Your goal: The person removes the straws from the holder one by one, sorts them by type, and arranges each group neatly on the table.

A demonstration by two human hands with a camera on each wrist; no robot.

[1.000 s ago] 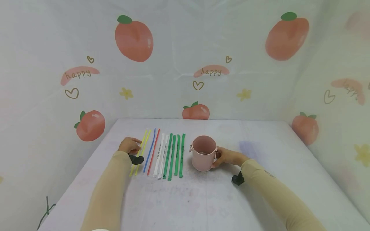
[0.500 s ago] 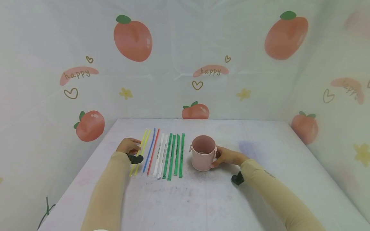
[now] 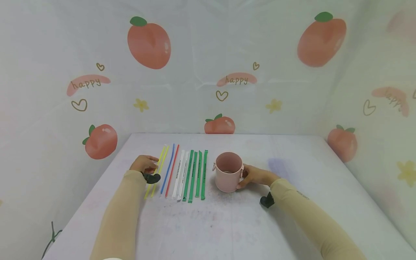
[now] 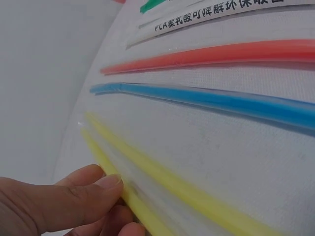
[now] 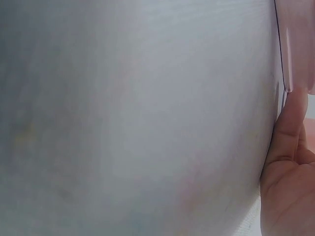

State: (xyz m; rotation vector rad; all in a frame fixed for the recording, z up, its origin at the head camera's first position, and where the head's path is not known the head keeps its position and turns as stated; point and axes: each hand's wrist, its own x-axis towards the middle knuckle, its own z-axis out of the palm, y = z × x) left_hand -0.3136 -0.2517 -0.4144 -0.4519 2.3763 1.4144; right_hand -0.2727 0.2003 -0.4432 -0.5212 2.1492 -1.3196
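My left hand [image 3: 144,164] is at the left end of a row of straws. In the left wrist view its thumb and fingers pinch the outer yellow straw [image 4: 142,214], while a second yellow straw [image 4: 197,199] lies close beside it with clear wrapping between them. A pink bucket [image 3: 227,180] with small side rings stands upright to the right of the row. My right hand [image 3: 256,176] holds the bucket's right side, thumb low near its base; its other fingers are partly hidden behind the bucket. In the right wrist view the thumb touches the bucket's lower edge.
Beside the yellow pair lie a blue straw [image 3: 167,173], a red straw [image 3: 172,171], white paper-wrapped straws [image 3: 178,177] and several green-wrapped straws [image 3: 204,177], all roughly parallel. The white table [image 3: 208,234] meets a printed curtain [image 3: 195,72] at the back.
Almost nothing differs. The left hand has shifted very slightly left, along with a slight shift of the whole view; the straws and bucket stay in place.
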